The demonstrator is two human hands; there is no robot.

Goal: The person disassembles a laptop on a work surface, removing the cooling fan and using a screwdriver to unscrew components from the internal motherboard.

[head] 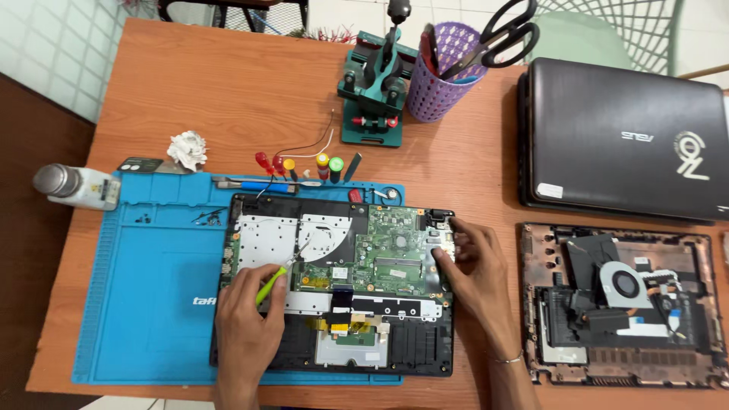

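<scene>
Head view: left hand point(247, 315) grips a green screwdriver point(275, 279) over the opened laptop point(334, 281) — right hand point(467, 262), loosely open, steadies its edge. Circuit board point(383, 254) looks fragile — hold the stiff frame.

Electronics repair workshop (opened laptop point(334, 281), blue mat point(144, 304)).

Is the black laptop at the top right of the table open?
No, the black laptop lies closed on the table, its lid facing up.
</scene>
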